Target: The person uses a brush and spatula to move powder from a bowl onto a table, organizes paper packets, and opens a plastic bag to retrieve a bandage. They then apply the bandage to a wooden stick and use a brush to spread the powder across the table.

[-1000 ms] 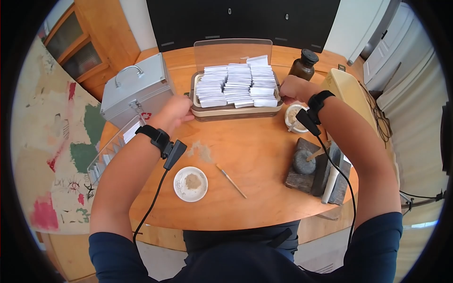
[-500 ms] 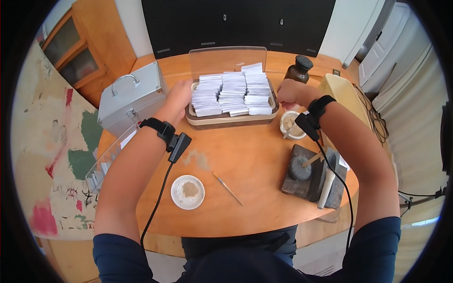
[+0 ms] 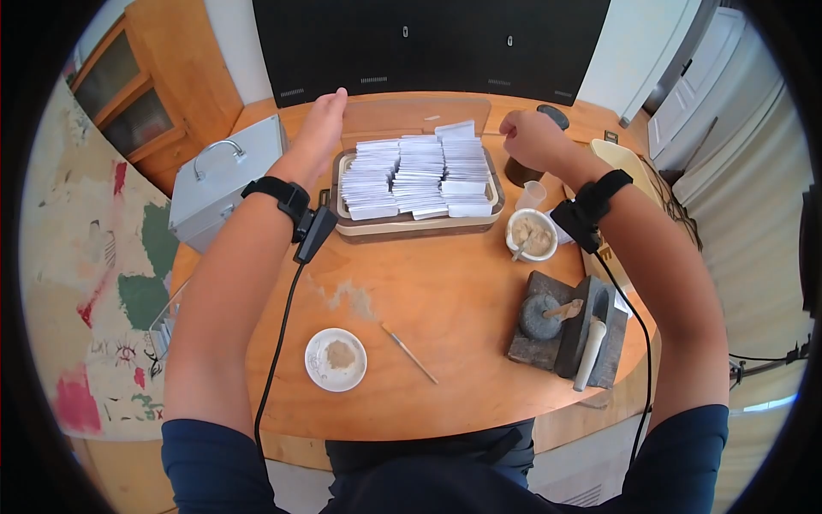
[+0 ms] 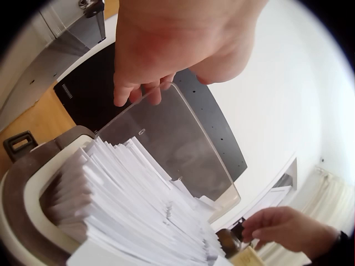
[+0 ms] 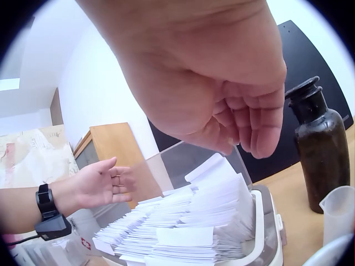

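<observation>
**Nothing gripped, everything poised!**

The clear lid [image 3: 417,111] stands raised behind the paper-packed box [image 3: 415,227], far centre. Left hand [image 3: 320,128], fingers extended, is at the lid's left; contact unclear. Right hand [image 3: 537,140], curled and empty, hovers right, by the dark bottle [image 5: 326,158]. Looks like reaching for the lid; next probably needs an even two-sided hold.

Left grip [image 3: 321,130], right grip [image 3: 536,140] now higher
</observation>
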A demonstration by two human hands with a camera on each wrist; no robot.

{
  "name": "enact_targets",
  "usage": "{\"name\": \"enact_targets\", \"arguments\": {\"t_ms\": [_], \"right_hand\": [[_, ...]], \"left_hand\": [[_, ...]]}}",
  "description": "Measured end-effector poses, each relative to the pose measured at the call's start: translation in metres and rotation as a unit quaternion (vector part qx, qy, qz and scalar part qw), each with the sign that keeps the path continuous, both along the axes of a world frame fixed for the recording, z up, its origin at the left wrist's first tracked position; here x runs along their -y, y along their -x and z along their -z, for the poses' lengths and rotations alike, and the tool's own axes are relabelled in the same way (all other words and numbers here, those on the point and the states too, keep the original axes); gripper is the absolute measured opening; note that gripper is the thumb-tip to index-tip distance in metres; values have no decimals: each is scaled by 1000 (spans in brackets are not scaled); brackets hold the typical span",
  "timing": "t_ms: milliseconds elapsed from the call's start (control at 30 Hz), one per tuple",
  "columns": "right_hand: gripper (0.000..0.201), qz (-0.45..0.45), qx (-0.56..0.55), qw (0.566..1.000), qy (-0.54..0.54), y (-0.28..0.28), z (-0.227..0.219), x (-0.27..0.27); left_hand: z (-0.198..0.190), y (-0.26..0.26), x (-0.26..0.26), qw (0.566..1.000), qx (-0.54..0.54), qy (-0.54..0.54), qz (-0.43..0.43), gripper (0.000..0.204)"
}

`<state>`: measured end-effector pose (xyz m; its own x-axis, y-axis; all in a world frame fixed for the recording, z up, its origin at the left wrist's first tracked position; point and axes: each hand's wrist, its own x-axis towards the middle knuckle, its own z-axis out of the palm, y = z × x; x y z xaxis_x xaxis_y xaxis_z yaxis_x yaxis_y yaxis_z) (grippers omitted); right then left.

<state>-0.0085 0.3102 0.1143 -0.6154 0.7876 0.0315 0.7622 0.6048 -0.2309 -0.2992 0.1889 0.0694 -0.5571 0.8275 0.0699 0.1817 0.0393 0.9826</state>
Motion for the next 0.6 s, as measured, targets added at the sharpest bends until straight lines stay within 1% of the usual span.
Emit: {"name": "enact_targets", "arguments": {"t_ms": [33,67,100,133,167,233,300,333,367,433,500,567,600], "right_hand": [[27,-1,0,1000,2,0,1,-2],[24,1,-23,999,-40,-1,1,-3],[21,1,-46,996,-82,0,2,-4],[21,-2,-47,996,-81,1,-1,-2],[20,0,-48,996,-75,0,-4,1],[20,-2,-49,996,-69,1,-9,9],[24,-10,-18,1000,0,2,-12,18],[24,-14,-18,1000,0,2,-12,21],[24,-23,-13,1000,1,2,-11,25],[23,-37,-8,999,2,2,-8,29],[18,-90,-32,994,-60,1,-1,30],[20,-109,-27,991,-76,4,-4,38],[22,-125,-22,988,-91,4,-6,43]], "left_hand": [[0,0,3,999,-20,25,13,50],[1,1,7,999,-20,27,11,50],[2,1,12,997,-59,43,38,48],[1,1,18,991,-98,59,65,47],[2,-2,24,991,-98,60,62,47],[4,-8,33,995,-56,74,40,47],[4,-3,43,992,-67,94,46,46],[3,-2,49,989,-78,114,55,45],[4,-2,54,989,-77,114,51,45],[4,-4,64,994,-47,83,50,37],[2,-5,70,994,-39,87,53,34],[-3,-11,75,994,-30,90,59,32],[-6,-15,77,995,-47,85,31,30]]}}
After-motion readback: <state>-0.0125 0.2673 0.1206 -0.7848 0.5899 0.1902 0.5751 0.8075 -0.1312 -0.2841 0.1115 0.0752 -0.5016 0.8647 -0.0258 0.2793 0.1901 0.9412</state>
